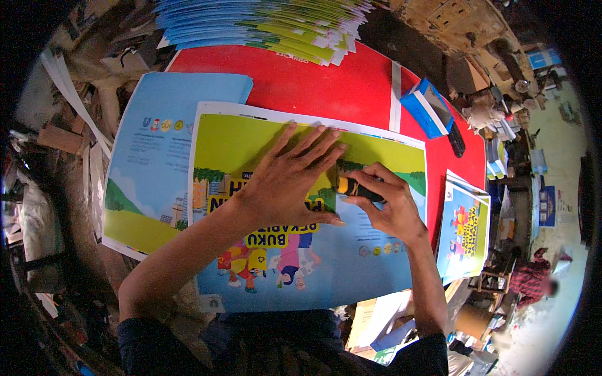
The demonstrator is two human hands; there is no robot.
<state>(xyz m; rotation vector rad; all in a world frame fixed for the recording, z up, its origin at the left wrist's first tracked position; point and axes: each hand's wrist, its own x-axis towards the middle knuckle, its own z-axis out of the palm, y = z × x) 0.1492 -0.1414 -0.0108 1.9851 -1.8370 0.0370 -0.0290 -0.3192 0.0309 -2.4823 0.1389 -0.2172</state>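
A printed cover sheet point(370, 282), green at the far side and blue at the near side, lies before me on the red table with its pictures upside down. My left hand point(282, 178) rests flat on its middle, fingers spread toward the far edge. In my right hand point(392, 203) is a short black-and-yellow tool point(362, 189), gripped between thumb and fingers and held against the sheet just right of my left hand. The tool's exact kind cannot be made out. Under the sheet's left side, another blue-and-green printed sheet point(144, 156) sticks out.
A tall fanned stack of printed sheets point(263, 25) stands at the far edge of the red tabletop point(301, 84). To the right are a blue-and-white box point(428, 108), a dark object point(456, 141) beside it, and a smaller pile of covers point(464, 229). A person in red point(530, 276) is farther right.
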